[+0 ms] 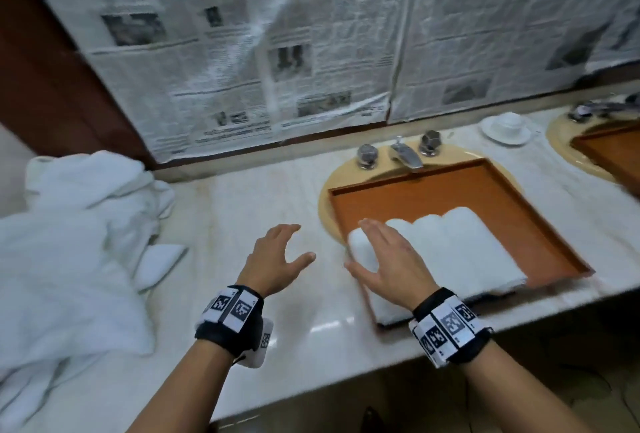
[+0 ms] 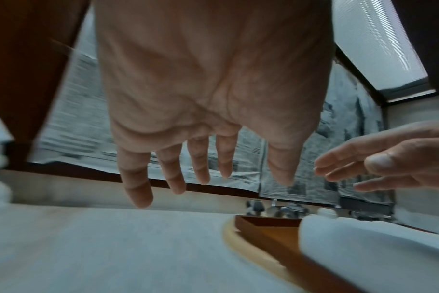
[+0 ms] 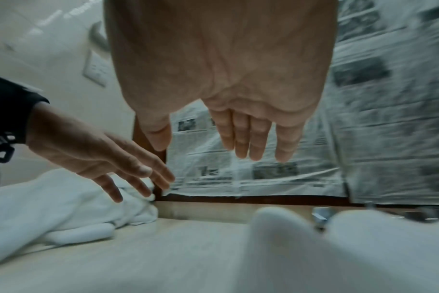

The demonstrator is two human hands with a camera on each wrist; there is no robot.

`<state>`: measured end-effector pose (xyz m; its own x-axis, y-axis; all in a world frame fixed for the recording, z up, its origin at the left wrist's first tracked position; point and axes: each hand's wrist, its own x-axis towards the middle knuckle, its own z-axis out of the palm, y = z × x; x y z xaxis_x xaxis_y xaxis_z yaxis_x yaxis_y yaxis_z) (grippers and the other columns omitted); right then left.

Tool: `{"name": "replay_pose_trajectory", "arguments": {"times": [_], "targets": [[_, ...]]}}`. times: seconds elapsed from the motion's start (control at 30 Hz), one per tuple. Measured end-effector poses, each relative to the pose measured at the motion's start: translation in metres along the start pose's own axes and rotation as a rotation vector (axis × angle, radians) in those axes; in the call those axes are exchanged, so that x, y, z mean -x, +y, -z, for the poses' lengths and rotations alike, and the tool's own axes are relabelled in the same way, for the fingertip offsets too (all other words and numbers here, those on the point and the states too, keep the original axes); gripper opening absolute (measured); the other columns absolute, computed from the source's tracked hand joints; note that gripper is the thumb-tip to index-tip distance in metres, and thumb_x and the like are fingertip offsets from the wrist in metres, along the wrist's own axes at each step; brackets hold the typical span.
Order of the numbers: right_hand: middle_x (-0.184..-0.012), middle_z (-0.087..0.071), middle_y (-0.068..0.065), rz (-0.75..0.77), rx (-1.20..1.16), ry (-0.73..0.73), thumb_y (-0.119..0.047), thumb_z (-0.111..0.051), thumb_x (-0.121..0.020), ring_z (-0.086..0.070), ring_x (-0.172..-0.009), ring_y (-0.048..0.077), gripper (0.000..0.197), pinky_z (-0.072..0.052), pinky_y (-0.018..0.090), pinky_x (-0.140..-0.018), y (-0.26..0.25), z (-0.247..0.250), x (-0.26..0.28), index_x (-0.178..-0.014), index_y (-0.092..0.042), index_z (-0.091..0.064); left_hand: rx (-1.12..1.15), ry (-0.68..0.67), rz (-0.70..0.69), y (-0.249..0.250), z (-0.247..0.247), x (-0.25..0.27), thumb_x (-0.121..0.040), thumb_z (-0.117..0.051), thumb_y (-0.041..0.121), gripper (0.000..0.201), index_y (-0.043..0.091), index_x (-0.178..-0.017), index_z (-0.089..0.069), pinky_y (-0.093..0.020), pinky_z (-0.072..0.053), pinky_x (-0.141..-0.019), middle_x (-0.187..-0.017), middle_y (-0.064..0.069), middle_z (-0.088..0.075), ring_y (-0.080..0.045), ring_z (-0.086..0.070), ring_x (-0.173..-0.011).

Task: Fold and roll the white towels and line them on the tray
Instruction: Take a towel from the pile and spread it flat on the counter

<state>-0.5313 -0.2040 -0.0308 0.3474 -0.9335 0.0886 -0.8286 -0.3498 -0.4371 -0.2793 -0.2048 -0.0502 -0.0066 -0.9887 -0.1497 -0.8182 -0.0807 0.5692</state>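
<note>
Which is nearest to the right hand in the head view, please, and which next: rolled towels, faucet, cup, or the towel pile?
1. Rolled towels, right beneath it.
2. Faucet, behind the tray.
3. Towel pile and cup, far left and far right: too close to call.

A bathroom, by the look of it a hotel's, is showing here: a pale marble surface (image 1: 263, 197) is running wall to wall beyond the fingers (image 1: 287, 230), with a basin (image 1: 327, 197) sunk into it just past the right fingers and a chrome tap (image 1: 405, 153) with two knobs standing behind. Farther right a second basin (image 1: 557, 141) and a white cup on a saucer (image 1: 507, 126) are sitting. Newspaper sheets (image 1: 277, 51) are covering the wall panel behind, and a heap of white towels (image 1: 76, 231) is lying left of the left fingers.
</note>
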Motion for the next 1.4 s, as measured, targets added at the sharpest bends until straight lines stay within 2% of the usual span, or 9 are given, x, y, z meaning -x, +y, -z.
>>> {"name": "replay_pose_trajectory", "arguments": {"times": [0.23,0.4,0.67,0.8,0.9,1.0,1.17,1.3,1.4], "targets": [[-0.159,-0.027,-0.003,0.188,0.008,-0.174,-0.061,-0.051,-0.091,-0.023,-0.146,0.013,0.078,-0.017,0.027,-0.118,-0.152,-0.091,-0.035,-0.153,-0.019,-0.028,-0.057,0.162,0.204,-0.144,0.089,0.096,-0.089,-0.061,0.058,0.069,0.033,-0.148,-0.037,-0.045,-0.038,-0.109,-0.155,0.008,-0.034,-0.021,-0.034,-0.140],[-0.159,-0.029,0.000,0.265,-0.022,-0.275,-0.060,-0.051,-0.092,-0.028,-0.144,0.016,0.075,-0.025,0.031,-0.116,-0.247,-0.148,-0.058,-0.152,-0.018,-0.032,-0.083,0.298,0.342,-0.226,0.139,0.144,-0.089,-0.062,0.055,0.067,0.030,-0.147,-0.040,-0.046,-0.038,-0.105,-0.154,0.005,-0.034,-0.025,-0.033,-0.138],[-0.148,-0.042,0.007,0.198,-0.051,-0.506,-0.055,-0.056,-0.092,-0.042,-0.133,0.026,0.076,-0.040,0.041,-0.105,-0.350,-0.241,-0.107,-0.149,-0.013,-0.031,-0.236,0.415,0.504,-0.298,0.192,0.134,-0.086,-0.068,0.043,0.070,0.028,-0.147,-0.037,-0.051,-0.026,-0.112,-0.161,0.002,-0.017,-0.028,-0.017,-0.144],[-0.106,-0.064,0.016,0.080,-0.174,-0.491,-0.020,-0.056,-0.093,-0.061,-0.098,0.033,0.024,-0.049,0.035,-0.081,-0.362,-0.274,-0.109,-0.113,-0.007,-0.055,-0.169,0.396,0.487,-0.318,0.195,0.127,-0.086,-0.072,0.022,0.068,0.017,-0.146,-0.040,-0.042,-0.035,-0.109,-0.156,-0.003,-0.020,-0.032,-0.027,-0.135],[-0.069,-0.055,0.010,0.106,-0.261,-0.372,-0.012,-0.054,-0.090,-0.053,-0.067,0.027,0.017,-0.038,0.030,-0.060,-0.355,-0.263,-0.107,-0.075,-0.006,-0.051,-0.092,0.406,0.417,-0.325,0.193,0.129,-0.087,-0.069,0.012,0.059,0.011,-0.142,-0.047,-0.034,-0.037,-0.106,-0.143,-0.008,-0.035,-0.029,-0.039,-0.126],[-0.065,-0.051,-0.006,0.150,-0.367,-0.252,-0.016,-0.057,-0.094,-0.047,-0.059,0.009,0.017,-0.031,0.016,-0.052,-0.341,-0.220,-0.104,-0.077,-0.013,-0.053,0.029,0.389,0.263,-0.314,0.192,0.128,-0.084,-0.075,0.022,0.055,0.016,-0.135,-0.054,-0.037,-0.042,-0.104,-0.132,-0.005,-0.044,-0.025,-0.050,-0.118],[-0.076,-0.062,-0.007,0.136,-0.477,-0.116,-0.026,-0.059,-0.095,-0.054,-0.069,0.001,0.013,-0.037,0.017,-0.058,-0.309,-0.134,-0.108,-0.085,-0.019,-0.061,-0.137,0.217,0.080,-0.253,0.178,0.117,-0.061,-0.080,0.065,0.102,0.041,-0.147,-0.030,-0.043,-0.039,-0.098,-0.148,0.013,-0.024,-0.018,-0.031,-0.127],[-0.082,-0.065,-0.004,0.105,-0.524,-0.099,-0.033,-0.057,-0.097,-0.058,-0.075,0.010,0.019,-0.041,0.023,-0.063,-0.289,-0.087,-0.100,-0.088,-0.017,-0.062,-0.246,0.357,0.089,-0.214,0.152,0.098,-0.060,-0.079,0.063,0.093,0.036,-0.137,-0.035,-0.043,-0.045,-0.089,-0.141,0.009,-0.027,-0.024,-0.037,-0.120],[-0.081,-0.065,-0.004,0.105,-0.533,-0.005,-0.034,-0.058,-0.097,-0.057,-0.074,0.010,0.020,-0.039,0.020,-0.060,-0.266,-0.061,-0.089,-0.085,-0.018,-0.060,-0.113,0.437,-0.060,-0.183,0.138,0.083,-0.067,-0.078,0.052,0.076,0.029,-0.130,-0.041,-0.038,-0.044,-0.081,-0.135,0.003,-0.035,-0.024,-0.041,-0.111]]}}
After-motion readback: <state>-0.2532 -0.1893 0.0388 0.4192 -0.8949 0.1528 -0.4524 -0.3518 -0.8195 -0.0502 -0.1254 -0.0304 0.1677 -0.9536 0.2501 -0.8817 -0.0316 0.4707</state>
